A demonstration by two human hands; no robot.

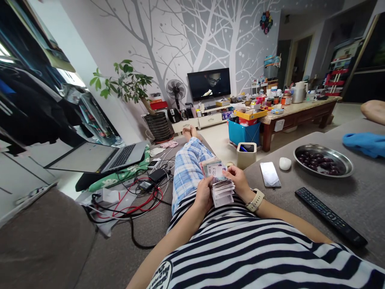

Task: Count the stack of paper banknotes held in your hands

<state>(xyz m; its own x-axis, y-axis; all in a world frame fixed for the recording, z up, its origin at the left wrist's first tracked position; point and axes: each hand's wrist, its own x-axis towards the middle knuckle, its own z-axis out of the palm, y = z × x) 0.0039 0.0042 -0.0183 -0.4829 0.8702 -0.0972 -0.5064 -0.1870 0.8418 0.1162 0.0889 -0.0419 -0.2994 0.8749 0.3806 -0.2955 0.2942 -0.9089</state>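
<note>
A stack of banknotes (223, 188) is held over my lap, several of the notes folded down and fanned toward my belly. My left hand (205, 194) is closed on the near left side of the stack, its thumb on top. On the right side, my right hand (237, 180) grips the upper notes with its thumb across them; a beige watch (255, 200) is on that wrist. Fingers under the stack are hidden. Beneath the notes are my striped shirt (228, 245) and blue checked trousers (188, 168).
On the sofa to the right lie a white phone (270, 174), a white mouse (285, 163), a black remote (329, 216) and a metal bowl (349, 170) of dark round fruit. Tangled cables (150, 200) and a laptop (120, 156) are at left. A small bin (246, 159) stands beyond.
</note>
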